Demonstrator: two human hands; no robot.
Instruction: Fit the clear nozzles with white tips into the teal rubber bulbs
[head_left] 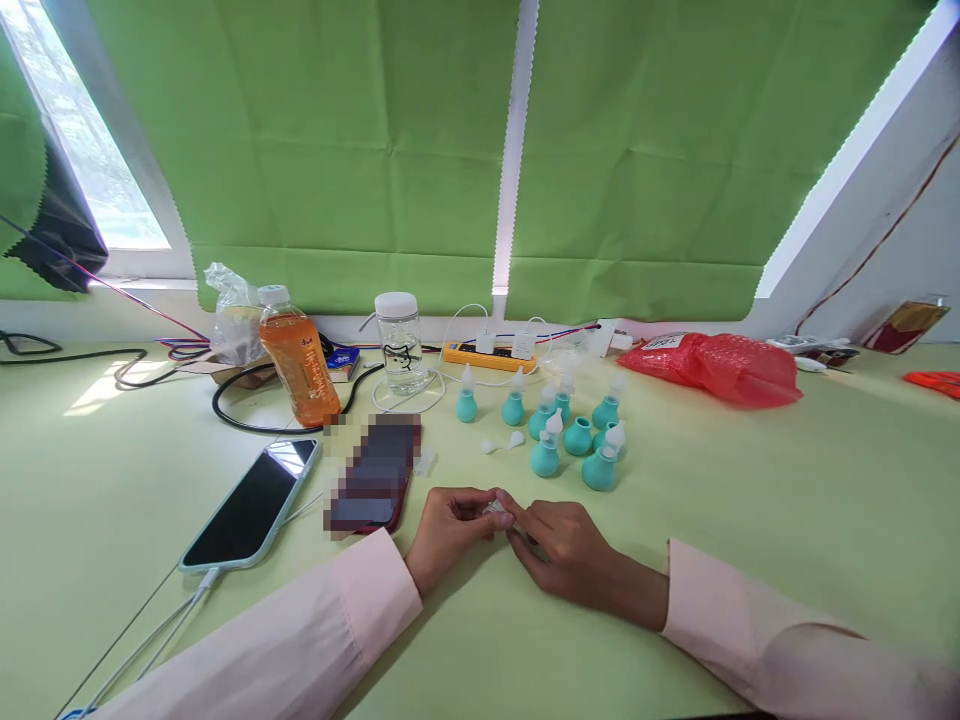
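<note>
Between the fingers of my left hand is a small clear plastic piece, mostly covered by the fingertips. My right hand meets it there, its index fingertip against the piece and the other fingers curled. Just beyond the hands stand several teal squeeze bulbs, most topped with clear or whitish nozzle tips. One teal bulb has an open top and no nozzle. Two loose whitish tips lie on the table in front of them.
Left of my hands lie a dark phone and a charging phone with cables. Behind stand an orange drink bottle, a clear jar and a yellow power strip. A red plastic bag lies at the back right.
</note>
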